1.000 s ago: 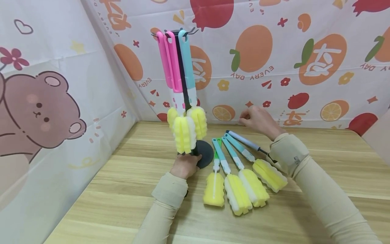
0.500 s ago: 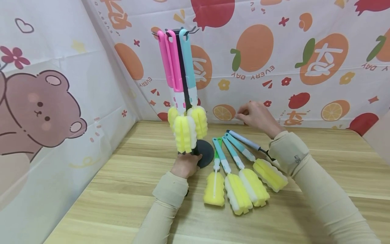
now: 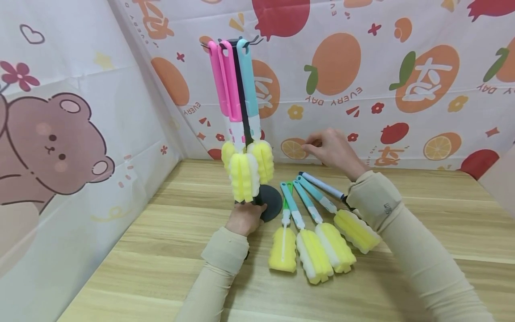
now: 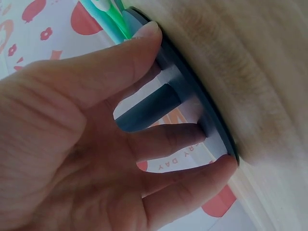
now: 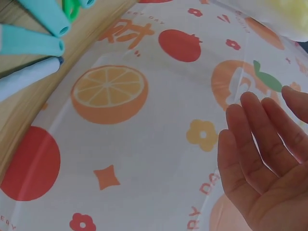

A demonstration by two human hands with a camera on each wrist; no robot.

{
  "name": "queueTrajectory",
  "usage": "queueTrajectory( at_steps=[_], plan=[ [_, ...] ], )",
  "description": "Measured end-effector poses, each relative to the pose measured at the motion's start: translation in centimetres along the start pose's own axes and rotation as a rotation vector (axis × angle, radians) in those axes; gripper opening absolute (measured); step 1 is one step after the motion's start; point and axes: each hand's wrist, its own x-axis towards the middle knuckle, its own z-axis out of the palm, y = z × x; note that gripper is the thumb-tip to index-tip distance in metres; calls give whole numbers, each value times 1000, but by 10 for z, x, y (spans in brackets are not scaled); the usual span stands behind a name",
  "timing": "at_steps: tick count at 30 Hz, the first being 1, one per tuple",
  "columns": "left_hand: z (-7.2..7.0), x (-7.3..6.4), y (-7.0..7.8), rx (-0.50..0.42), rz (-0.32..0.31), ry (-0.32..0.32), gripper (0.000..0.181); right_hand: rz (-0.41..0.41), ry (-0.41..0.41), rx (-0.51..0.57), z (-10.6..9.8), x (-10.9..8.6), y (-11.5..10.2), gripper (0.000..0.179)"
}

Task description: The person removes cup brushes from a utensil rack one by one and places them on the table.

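Observation:
A black rack stand (image 3: 270, 203) has a round base and a tall pole with hooks at the top. From it hang two sponge bottle brushes with pink handles (image 3: 230, 85) and one with a teal handle (image 3: 248, 82), their yellow-and-white heads downward. My left hand (image 3: 244, 218) holds the stand at its base, thumb and fingertips on the disc around the pole (image 4: 151, 108). My right hand (image 3: 333, 150) is in the air above the far part of the table, holding nothing, its fingers loosely bent. Below it lie teal-handled sponge brushes (image 3: 318, 190).
A green-handled sponge brush (image 3: 283, 250) lies at the left of the loose row, its handle partly under a teal one. A brush with a pale blue handle (image 3: 323, 184) lies at the right, its far end hidden by the sleeve. A fruit-print cloth (image 3: 422, 85) backs the wooden table (image 3: 181, 197).
My right hand has moved left and slightly upward toward the hanging brushes. My left hand and the stand have stayed in place.

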Motion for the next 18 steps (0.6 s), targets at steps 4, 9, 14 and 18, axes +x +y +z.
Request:
queueTrajectory(
  at_steps=[4, 9, 14, 18],
  plan=[
    [0, 0, 0, -1, -5, -6, 44, -6, 27, 7, 2, 1, -3, 16],
    [1, -1, 1, 18, -7, -9, 45, -29, 52, 17, 4, 2, -8, 16],
    [2, -1, 1, 39, 0, 8, 45, -37, 62, 40, 4, 4, -10, 15],
    [3, -2, 1, 61, 9, 40, 44, -26, 79, 54, 2, 5, -13, 16]
  ],
)
